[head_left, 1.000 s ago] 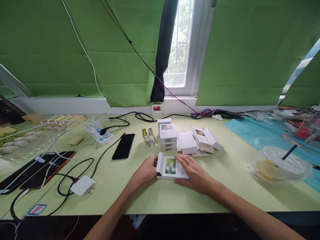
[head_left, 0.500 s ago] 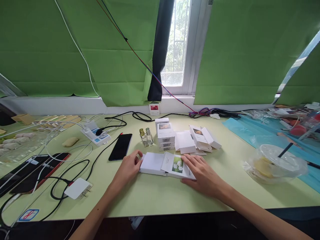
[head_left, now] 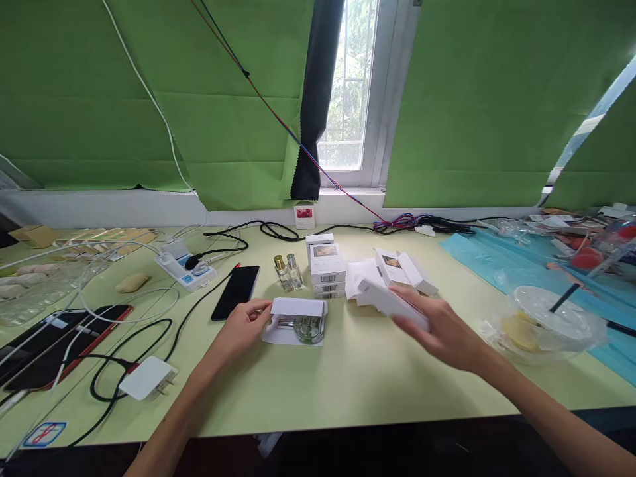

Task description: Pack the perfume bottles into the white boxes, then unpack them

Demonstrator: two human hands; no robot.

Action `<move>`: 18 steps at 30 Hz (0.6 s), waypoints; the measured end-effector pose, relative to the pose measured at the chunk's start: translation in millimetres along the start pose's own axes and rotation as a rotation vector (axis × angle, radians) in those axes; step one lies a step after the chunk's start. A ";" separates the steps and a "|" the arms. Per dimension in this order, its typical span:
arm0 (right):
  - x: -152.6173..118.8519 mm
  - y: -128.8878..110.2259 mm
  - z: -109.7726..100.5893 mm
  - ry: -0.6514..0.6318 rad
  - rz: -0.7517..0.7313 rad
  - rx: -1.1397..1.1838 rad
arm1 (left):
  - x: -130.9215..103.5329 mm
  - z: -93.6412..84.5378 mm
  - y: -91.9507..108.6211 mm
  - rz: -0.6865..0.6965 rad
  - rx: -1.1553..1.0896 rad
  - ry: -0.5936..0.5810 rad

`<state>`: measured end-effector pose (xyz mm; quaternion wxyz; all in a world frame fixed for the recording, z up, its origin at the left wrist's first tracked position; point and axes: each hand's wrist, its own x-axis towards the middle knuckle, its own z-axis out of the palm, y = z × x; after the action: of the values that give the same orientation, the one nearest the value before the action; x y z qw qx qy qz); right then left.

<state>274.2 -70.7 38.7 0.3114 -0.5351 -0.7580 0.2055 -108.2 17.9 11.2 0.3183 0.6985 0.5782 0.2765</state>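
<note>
My left hand (head_left: 247,322) pinches the left end of a white inner box (head_left: 297,307) on the table. Its flap stands raised, and inside lies a clear rounded object (head_left: 309,328) with greenish tones, perhaps a glass bottle; its kind is not plain. In my right hand (head_left: 437,326) is a white box sleeve (head_left: 390,301), tilted above the table and smeared by motion. Behind the inner box stand two small perfume bottles (head_left: 287,272), one gold-capped and one silver-capped. Just right of them is a stack of small white boxes (head_left: 328,268).
Opened white cartons (head_left: 397,268) lie behind my right hand. A black phone (head_left: 236,293), a white charger (head_left: 148,378), cables and a power strip (head_left: 186,268) occupy the left. A lidded cup in a plastic bag (head_left: 541,324) stands at right, near blue sheeting (head_left: 477,255).
My right hand has pulled the printed sleeve off the inner box, moving right and upward with it. The inner box's contents now show. My left hand stays at its left end.
</note>
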 end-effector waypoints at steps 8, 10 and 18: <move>27.9 12.2 -6.9 0.026 0.347 1.066 | -5.4 10.6 8.1 0.065 0.106 -0.014; 25.6 10.8 -1.9 -0.048 0.323 1.084 | -9.1 12.0 10.6 0.095 0.145 -0.003; 21.6 -8.6 5.3 -0.121 0.360 1.161 | -19.1 20.5 24.2 0.246 0.275 -0.012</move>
<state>259.6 -53.3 46.0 0.4689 -0.3850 -0.4360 0.6647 -80.8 -6.6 16.2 0.1869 0.8025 0.5189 0.2276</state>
